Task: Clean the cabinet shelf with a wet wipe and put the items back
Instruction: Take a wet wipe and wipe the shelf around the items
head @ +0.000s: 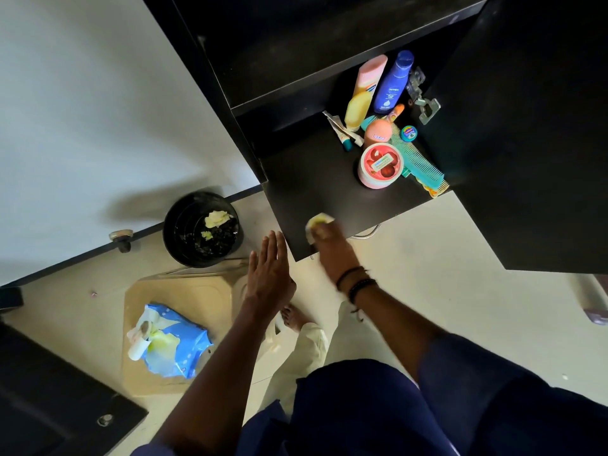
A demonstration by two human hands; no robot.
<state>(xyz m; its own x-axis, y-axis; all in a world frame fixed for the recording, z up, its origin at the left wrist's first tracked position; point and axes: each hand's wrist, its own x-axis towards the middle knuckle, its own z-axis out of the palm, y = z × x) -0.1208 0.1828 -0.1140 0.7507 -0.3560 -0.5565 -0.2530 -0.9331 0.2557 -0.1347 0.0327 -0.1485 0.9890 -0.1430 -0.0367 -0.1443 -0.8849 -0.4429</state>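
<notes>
At upper right, black cabinet (296, 44) w/ door (526, 159) open; its shelf (312, 179) juts over pale floor. Lower left, beige stool (184, 291) carries blue wipes pack (184, 350); black bin (184, 225) just behind it, crumpled wipes inside. L hand (269, 271) flat, fingers straight, grasping nothing, beside shelf's front corner. R hand (329, 245) clutches wet wipe (317, 222) against shelf's front edge. Toiletries sit at shelf's right side: Nivea bottle (393, 83), pink jar (381, 164), teal comb (422, 167).
</notes>
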